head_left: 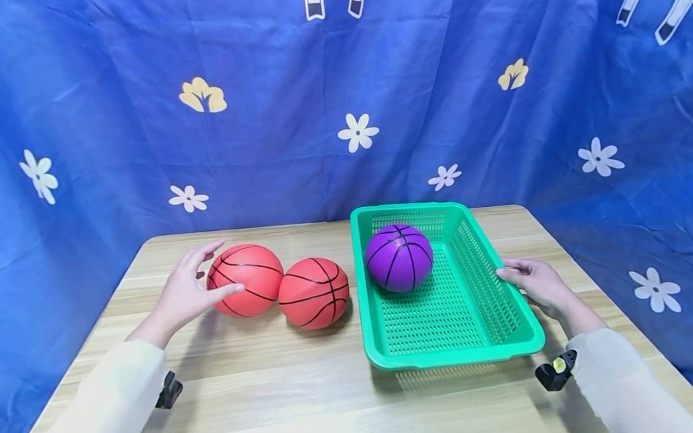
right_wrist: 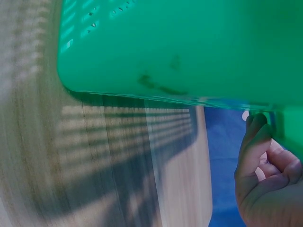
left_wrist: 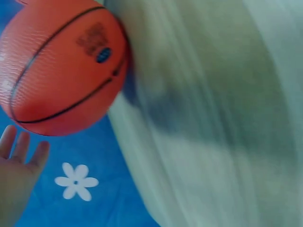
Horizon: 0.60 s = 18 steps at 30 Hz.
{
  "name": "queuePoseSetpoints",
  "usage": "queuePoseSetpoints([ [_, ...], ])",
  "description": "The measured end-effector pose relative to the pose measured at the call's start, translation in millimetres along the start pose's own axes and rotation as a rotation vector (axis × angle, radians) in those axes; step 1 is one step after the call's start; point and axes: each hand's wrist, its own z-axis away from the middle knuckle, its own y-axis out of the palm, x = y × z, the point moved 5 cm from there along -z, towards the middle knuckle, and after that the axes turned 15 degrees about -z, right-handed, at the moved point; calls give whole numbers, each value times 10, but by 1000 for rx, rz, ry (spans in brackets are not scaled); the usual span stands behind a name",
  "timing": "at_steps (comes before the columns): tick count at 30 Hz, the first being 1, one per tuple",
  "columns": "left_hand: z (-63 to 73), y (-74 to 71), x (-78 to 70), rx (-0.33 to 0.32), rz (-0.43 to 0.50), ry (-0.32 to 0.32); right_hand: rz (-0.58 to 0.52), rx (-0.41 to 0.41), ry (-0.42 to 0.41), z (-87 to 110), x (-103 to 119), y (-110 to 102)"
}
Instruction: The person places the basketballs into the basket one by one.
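Basket (head_left: 458,356) gripped by the right hand (head_left: 538,283) needs steadying; the spread left hand (head_left: 181,293) should centre on its nearest ball (head_left: 249,273).

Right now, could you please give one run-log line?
left hand: spread beside leftmost red round ball; right hand: grips green plastic basket; purple round ball: inside basket; other red ball: outside basket

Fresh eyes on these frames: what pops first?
Probably the purple ball alone in the green basket, near its left wall, with the right hand gripping the basket's right side. Next, two red balls side by side left of the basket, the left hand spread at the left one. Behind everything, a blue backdrop with white flowers.
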Motion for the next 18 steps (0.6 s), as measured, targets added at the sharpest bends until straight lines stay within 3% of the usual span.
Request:
queuePoseSetpoints([
  [18, 120, 237, 226, 53, -26, -39, 5, 7, -1, -5, -4, 5],
])
